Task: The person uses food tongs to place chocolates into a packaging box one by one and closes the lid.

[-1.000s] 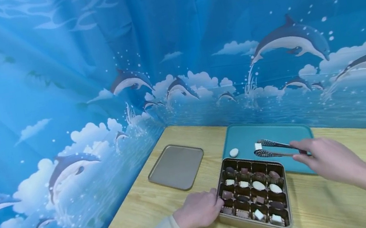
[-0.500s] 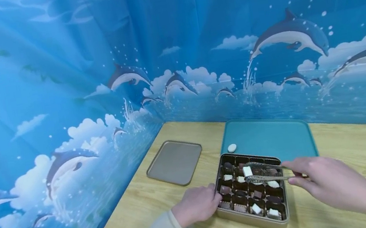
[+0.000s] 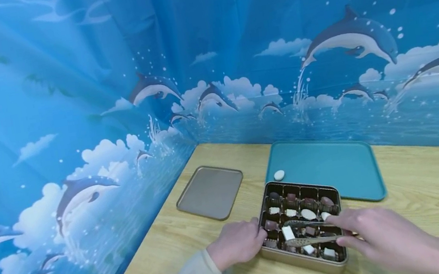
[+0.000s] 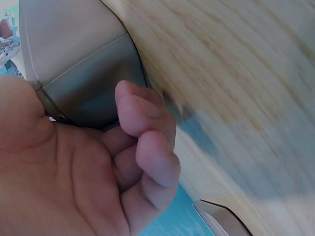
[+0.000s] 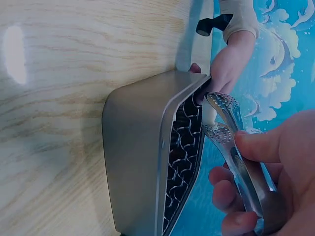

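Note:
A metal tin (image 3: 305, 256) with a dark divided insert holds dark and white chocolates in its compartments. My left hand (image 3: 237, 243) grips the tin's left side, thumb at the rim; in the left wrist view its fingers are curled beside the tin's wall. My right hand (image 3: 381, 236) holds metal tongs (image 5: 243, 169) with perforated tips, the thumb pressing one arm. Between the tong tips is a white block-shaped chocolate (image 3: 288, 233), over the tin's left-hand compartments in the front half. A white oval chocolate (image 3: 279, 175) lies on the blue tray (image 3: 334, 162) behind the tin.
A flat grey-brown lid (image 3: 211, 192) lies on the wooden table (image 3: 169, 253), left of the tray. A blue curtain (image 3: 207, 53) printed with dolphins hangs along the table's back and left edges.
The right hand has brought the tongs and white chocolate from above the blue tray to over the tin, then toward its front left. The left hand has stayed at the tin's side.

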Demonstrator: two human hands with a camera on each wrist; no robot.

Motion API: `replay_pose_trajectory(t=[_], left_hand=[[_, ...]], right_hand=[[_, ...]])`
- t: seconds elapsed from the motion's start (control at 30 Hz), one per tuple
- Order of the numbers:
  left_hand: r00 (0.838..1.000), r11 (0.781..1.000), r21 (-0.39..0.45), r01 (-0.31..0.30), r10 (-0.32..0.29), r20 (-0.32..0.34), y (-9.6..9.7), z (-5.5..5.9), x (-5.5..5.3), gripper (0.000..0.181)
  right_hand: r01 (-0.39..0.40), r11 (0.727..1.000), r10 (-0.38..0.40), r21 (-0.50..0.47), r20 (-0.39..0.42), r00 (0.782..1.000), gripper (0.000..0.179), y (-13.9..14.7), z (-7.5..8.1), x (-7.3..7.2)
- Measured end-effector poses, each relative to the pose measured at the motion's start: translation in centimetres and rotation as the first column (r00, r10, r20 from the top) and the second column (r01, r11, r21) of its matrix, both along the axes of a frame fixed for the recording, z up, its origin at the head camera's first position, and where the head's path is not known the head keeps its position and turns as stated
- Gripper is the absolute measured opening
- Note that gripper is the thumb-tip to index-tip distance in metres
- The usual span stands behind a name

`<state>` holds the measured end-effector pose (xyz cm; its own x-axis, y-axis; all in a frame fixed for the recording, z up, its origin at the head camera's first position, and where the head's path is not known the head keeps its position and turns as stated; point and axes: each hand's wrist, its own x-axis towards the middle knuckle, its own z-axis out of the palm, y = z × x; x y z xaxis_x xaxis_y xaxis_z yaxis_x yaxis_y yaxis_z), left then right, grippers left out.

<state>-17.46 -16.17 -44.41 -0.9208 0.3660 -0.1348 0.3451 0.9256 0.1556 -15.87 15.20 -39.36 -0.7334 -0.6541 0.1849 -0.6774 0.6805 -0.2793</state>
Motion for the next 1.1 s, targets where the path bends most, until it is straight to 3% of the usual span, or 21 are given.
replay_pose_trajectory(t=[0.37,0.53,0.73,1.1], left_hand=[[1.0,1.0,0.014,-0.009,0.009,0.029,0.1,0.0,0.0,0.042],[1.0,1.0,0.007,-0.013,0.013,0.016,0.1,0.1,0.1,0.043],[1.0,1.0,-0.011,-0.02,0.02,0.012,0.1,0.1,0.0,0.049],[1.0,1.0,-0.003,-0.016,0.016,-0.014,0.2,-0.3,0.0,0.042]], right_hand=[[0.051,0.998,-0.054,0.035,0.094,0.994,0.048,-0.3,0.0,-0.2],[0.077,0.996,-0.072,-0.04,0.12,0.99,0.051,-0.4,0.7,-0.9],[0.084,0.991,-0.084,-0.099,0.012,0.996,0.051,-0.2,1.3,-3.4],[0.133,0.987,-0.132,-0.094,0.02,0.991,0.048,-0.6,0.5,-8.4]])
